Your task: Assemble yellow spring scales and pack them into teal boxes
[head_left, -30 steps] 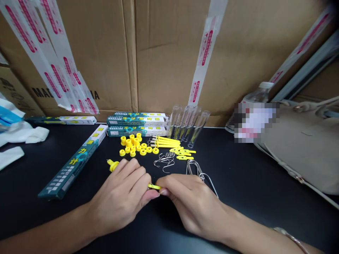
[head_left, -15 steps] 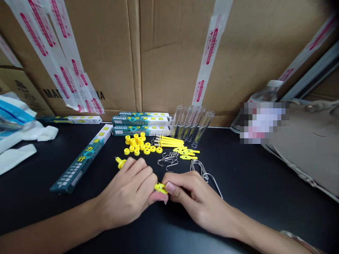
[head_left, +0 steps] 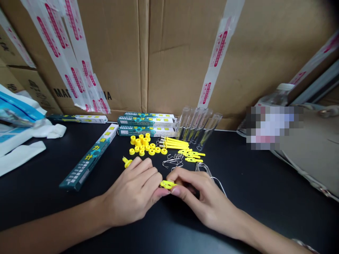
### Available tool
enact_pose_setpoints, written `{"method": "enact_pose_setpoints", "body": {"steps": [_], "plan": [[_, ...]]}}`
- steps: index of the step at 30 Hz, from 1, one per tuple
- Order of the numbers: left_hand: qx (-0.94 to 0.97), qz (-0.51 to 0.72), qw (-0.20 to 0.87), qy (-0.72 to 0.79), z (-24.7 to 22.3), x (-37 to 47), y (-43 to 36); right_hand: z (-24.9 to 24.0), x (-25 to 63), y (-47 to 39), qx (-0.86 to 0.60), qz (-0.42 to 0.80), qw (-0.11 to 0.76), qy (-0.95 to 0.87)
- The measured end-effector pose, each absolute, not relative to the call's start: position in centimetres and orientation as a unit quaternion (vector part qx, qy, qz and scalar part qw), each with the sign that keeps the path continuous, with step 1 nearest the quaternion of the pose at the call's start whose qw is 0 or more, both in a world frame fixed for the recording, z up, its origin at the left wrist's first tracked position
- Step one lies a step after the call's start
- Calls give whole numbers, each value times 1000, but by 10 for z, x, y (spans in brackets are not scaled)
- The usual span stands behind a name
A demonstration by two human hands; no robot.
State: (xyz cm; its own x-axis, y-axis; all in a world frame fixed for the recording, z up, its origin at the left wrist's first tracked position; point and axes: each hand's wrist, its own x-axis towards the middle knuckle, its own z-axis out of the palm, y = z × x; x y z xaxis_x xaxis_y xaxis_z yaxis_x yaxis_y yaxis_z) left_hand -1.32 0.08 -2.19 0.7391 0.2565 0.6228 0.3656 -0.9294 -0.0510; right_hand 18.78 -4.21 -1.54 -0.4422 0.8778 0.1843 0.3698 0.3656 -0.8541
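My left hand [head_left: 135, 190] is wrapped around a spring scale part. Its yellow cap [head_left: 127, 162] pokes out past the knuckles on the far side, and the fist hides the rest. Between thumb and forefinger, my right hand [head_left: 203, 197] pinches a slotted yellow plastic piece [head_left: 168, 184], whose other end meets the left thumb and forefinger. Beyond the hands lie metal S-hooks [head_left: 172, 162], similar slotted yellow pieces [head_left: 194, 159] and yellow rods [head_left: 176, 144] with metal ends. Thick wire hooks [head_left: 203, 167] lie just behind my right hand.
Yellow caps and rings [head_left: 141, 144] cluster behind the hands. Clear tubes [head_left: 196, 127] stand against the cardboard [head_left: 172, 70], beside stacked spring scale boxes [head_left: 147, 131]. Another box [head_left: 88, 158] lies left. A plastic bag [head_left: 23, 116] is far left; a bottle [head_left: 280, 95] and beige bag [head_left: 315, 148] are right.
The view has shifted, so everything sits slightly further right. My right fingers have drawn back a little along the slotted yellow piece, and more of it shows between the hands.
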Motion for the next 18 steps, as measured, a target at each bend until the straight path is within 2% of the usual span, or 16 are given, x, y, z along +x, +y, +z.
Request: {"method": "enact_pose_setpoints", "body": {"steps": [6, 9, 12, 18], "plan": [[-921, -336, 100, -172, -21, -14, 1, -18, 189, -43, -401, 344, 327, -784], [-916, -343, 101, -180, -21, -14, 2, -27, 189, -44, -360, 200, 365, -835], [-915, -341, 87, -196, -22, -14, 2, -34, 191, -45, -373, 90, 367, -847], [-918, -329, 109, -195, -24, -13, 1, -35, 192, -45, -358, 84, 343, -864]]}}
